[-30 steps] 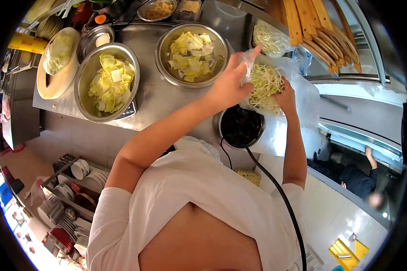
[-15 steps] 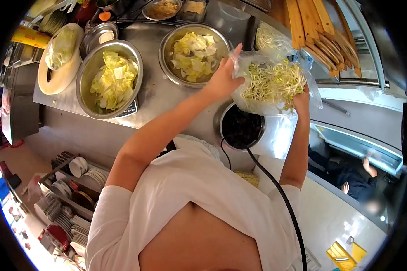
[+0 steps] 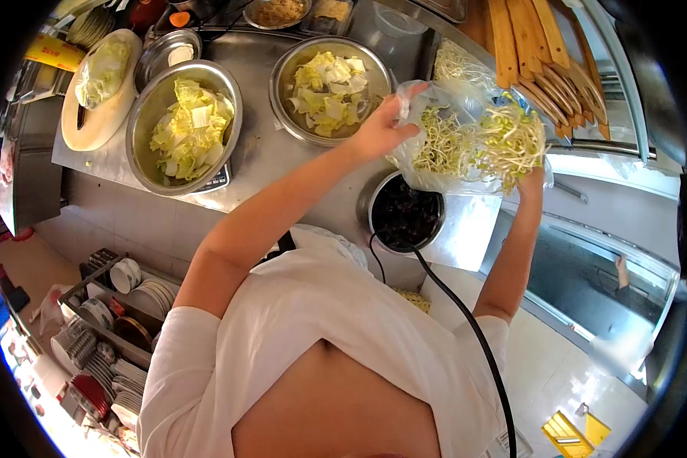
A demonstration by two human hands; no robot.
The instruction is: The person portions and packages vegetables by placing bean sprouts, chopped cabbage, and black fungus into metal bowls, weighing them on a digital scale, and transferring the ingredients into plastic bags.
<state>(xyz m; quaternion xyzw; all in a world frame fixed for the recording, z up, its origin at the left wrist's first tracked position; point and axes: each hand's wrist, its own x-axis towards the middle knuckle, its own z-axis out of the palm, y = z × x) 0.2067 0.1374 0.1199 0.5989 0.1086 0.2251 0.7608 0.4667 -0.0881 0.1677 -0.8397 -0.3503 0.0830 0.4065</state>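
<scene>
One bunch of sprouts (image 3: 511, 145), apparently at a separating step, sits just beyond the right hand (image 3: 532, 180) clasping it, while the left hand (image 3: 385, 131) pinches the clear bag (image 3: 439, 181) beside it; the next move likely needs a steady grip.

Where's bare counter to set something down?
Steel counter between left cabbage bowl and right cabbage bowl, beyond the left forearm; smaller patch right of the dark-filled pot, toward the front corner. Crowded: around the sprout bag, and the left end, with cutting board and small bowl.
</scene>
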